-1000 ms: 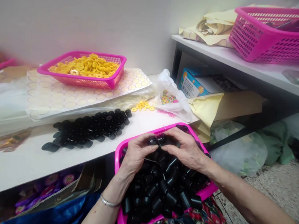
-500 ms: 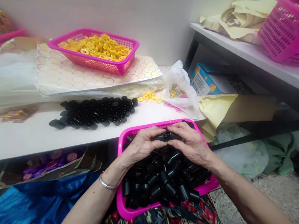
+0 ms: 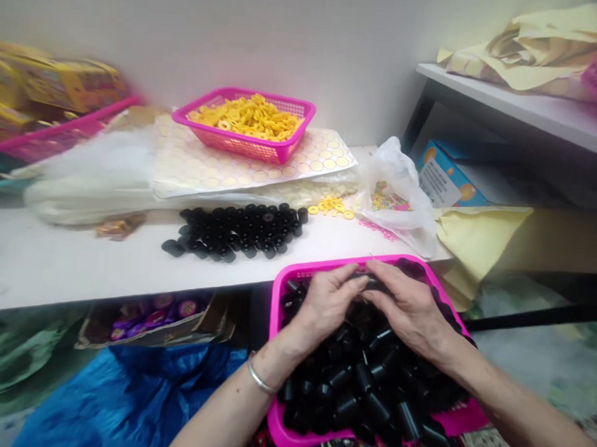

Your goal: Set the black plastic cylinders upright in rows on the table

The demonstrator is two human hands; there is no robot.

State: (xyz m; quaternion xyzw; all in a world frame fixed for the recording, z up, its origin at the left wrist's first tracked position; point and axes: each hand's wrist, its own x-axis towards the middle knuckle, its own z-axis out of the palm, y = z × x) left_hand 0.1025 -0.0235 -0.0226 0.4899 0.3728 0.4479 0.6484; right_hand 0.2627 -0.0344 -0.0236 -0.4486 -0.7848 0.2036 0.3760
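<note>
Many black cylinders (image 3: 377,408) fill pink basket (image 3: 276,316); right hand (image 3: 409,311) pinches black piece (image 3: 374,281) above; left hand (image 3: 324,305) right beside, grip hidden, cannot tell; yellow rings (image 3: 331,206) on table (image 3: 126,268).

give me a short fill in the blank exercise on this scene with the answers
1. The left hand and right hand are over a near basket of pieces coloured ____.
2. The bracelet circles the ____ wrist.
3. The far basket on the patterned sheet holds rings coloured ____.
Missing words: black; left; yellow
</note>
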